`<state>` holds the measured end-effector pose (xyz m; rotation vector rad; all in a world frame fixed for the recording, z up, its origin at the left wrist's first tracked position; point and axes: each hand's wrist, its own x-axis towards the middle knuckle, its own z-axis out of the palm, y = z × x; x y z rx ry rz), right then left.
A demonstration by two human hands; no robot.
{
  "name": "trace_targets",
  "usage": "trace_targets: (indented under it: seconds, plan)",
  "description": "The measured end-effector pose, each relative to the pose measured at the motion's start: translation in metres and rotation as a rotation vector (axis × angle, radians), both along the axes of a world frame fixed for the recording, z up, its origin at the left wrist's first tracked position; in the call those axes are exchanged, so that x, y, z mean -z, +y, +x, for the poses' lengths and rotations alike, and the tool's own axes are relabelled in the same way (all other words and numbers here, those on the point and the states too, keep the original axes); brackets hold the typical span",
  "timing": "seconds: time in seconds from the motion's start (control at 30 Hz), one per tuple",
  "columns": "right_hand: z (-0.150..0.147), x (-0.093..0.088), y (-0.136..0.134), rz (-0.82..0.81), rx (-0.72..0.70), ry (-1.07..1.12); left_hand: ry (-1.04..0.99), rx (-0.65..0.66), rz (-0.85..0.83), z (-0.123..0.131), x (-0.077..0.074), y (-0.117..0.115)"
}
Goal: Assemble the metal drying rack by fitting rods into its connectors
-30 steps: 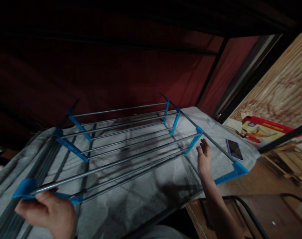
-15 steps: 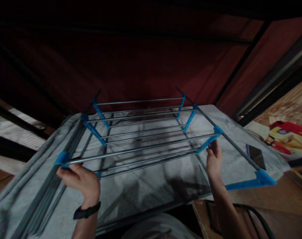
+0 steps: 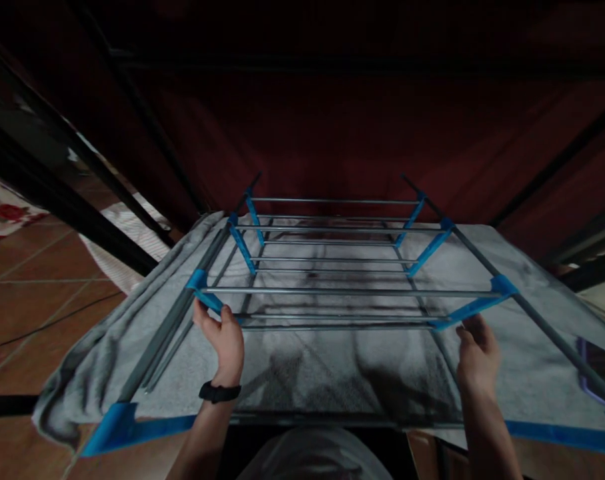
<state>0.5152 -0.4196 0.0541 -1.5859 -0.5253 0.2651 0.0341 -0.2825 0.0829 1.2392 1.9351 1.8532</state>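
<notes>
no readable text, labels or numbers

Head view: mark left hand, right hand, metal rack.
left hand (image 3: 227,340): head view, back of hand.
right hand (image 3: 477,357): head view, back of hand.
metal rack (image 3: 342,292): head view, front rail.

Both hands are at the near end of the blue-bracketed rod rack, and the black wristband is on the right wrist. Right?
No. The head view shows the black wristband on the wrist of the left hand; the right hand has a bare wrist. Both are at the near end of the rack.
</notes>
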Motion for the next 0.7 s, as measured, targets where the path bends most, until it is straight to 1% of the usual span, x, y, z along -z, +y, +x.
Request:
trace_targets:
  seconds: [0.07, 0.13, 0.27, 0.37, 0.43, 0.6, 0.7]
  plan:
    - [0.004, 0.008, -0.003, -0.031, 0.017, -0.005, -0.047, -0.022, -0.043, 0.003, 0.002, -0.007]
    - [0.007, 0.015, -0.004, -0.062, 0.024, -0.006, -0.100, -0.014, -0.066, 0.006, 0.007, -0.014]
    - [0.010, 0.025, -0.004, -0.113, 0.004, 0.007, -0.176, 0.010, -0.111, 0.008, 0.026, -0.023]
    - [0.007, 0.027, -0.002, -0.134, -0.046, 0.043, -0.308, 0.062, -0.189, 0.007, 0.040, -0.022]
    - [0.006, 0.029, 0.000, -0.130, -0.056, 0.062, -0.366, 0.098, -0.218, 0.006, 0.046, -0.020]
    - [0.010, 0.040, 0.005, -0.137, -0.042, 0.037, -0.438, 0.102, -0.190, 0.006, 0.054, -0.017]
    - [0.012, 0.043, 0.005, -0.144, -0.069, 0.013, -0.494, 0.121, -0.134, 0.006, 0.062, -0.019]
